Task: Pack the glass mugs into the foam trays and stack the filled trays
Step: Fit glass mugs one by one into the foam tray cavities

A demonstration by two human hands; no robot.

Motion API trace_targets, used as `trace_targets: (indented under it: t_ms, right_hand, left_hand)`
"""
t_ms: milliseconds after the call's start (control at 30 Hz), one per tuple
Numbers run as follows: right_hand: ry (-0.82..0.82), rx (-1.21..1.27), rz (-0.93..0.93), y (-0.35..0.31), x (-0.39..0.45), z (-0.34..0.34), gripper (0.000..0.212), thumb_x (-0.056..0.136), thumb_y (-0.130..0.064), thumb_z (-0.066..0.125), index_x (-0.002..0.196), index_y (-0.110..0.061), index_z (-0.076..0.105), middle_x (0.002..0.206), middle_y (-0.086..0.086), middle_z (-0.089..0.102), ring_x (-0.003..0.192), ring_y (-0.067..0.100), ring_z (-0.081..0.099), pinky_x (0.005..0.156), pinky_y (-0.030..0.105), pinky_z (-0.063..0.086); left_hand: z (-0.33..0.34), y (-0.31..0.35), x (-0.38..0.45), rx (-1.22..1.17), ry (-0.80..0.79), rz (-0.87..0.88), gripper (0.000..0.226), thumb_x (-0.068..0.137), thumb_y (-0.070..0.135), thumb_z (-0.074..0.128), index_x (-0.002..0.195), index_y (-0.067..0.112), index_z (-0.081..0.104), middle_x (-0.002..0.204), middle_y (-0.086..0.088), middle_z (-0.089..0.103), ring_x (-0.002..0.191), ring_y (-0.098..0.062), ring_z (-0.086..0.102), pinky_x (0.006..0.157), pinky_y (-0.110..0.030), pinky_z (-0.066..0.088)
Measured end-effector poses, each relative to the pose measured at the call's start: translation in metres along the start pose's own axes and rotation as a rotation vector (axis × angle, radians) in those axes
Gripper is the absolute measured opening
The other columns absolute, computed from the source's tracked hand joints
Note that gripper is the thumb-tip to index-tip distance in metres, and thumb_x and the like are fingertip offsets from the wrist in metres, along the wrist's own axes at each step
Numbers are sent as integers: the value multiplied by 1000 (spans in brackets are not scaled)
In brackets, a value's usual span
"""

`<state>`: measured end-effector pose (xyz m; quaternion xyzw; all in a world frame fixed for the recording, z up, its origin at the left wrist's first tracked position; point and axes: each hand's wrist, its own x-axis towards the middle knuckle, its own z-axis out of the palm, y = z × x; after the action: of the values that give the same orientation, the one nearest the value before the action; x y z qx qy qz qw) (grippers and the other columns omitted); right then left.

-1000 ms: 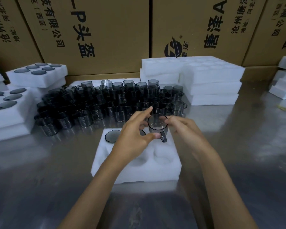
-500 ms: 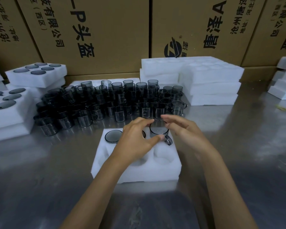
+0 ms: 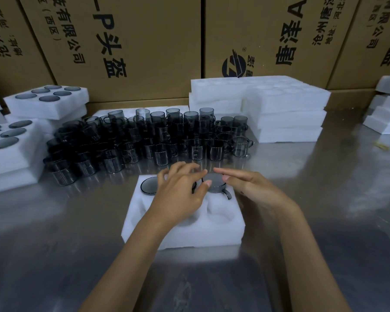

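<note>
Over the foam tray (image 3: pixel 182 230), both my left hand (image 3: pixel 180 192) and right hand (image 3: pixel 248 188) hover with loose, spread fingers, releasing the smoked glass mug (image 3: pixel 214 184); brittle, slick, best gripped by rim.

My only view: head cam | faces forward and down over table (image 3: pixel 54 233) | close above tray (image 3: pixel 189 230) | boxes (image 3: pixel 144 41) behind.

foam tray (image 3: pixel 185 230) before loose mugs (image 3: pixel 144 140), cartons (image 3: pixel 144 41) behind

Hands (image 3: pixel 180 192) over mug (image 3: pixel 214 184) in tray (image 3: pixel 189 233)
</note>
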<state>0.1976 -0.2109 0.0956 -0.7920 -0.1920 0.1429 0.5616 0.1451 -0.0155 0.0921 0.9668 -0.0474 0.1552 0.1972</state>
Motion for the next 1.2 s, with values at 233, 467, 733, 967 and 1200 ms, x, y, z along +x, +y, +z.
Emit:
trace_targets:
  t_ms: [233,467,733,967,1200]
  right_hand:
    - [-21,-19,50,7,4,-2,25,94,-38,65,111,-56,68,131,-23,61,123,-6,49,105,22,34]
    - [73,271,-1,15,5,10,25,94,-22,64,109,-39,75,115,-14,73,114,6,64,100,29,48]
    - [568,-5,25,35,68,16,55,92,-1,50,140,-27,53,111,0,56,102,14,54,95,28,46]
    - [447,-726,-20,46,107,10,59,100,-23,46,153,-39,28,119,12,51,114,30,44,98,40,39]
    - [595,-676,-107,47,103,14,22,97,-22,57,118,-17,58,144,13,39,130,36,37,106,42,33]
  left_hand:
    - [1,0,1,24,-92,-72,44,99,52,42,142,41,46,152,22,37,144,-7,24,119,-44,4]
    - [3,0,-2,16,-54,-49,43,100,49,41,140,39,49,146,22,44,137,-6,31,118,-44,6]
    - [8,-7,11,94,-87,-84,45,102,48,28,144,38,40,147,16,44,138,-11,33,115,-55,5]
    - [10,-22,31,81,-56,-98,41,102,46,31,139,38,47,140,13,52,132,-15,39,112,-57,8]
    - [10,-25,31,42,-47,-78,42,102,47,31,140,38,48,140,15,52,132,-13,40,115,-54,7]
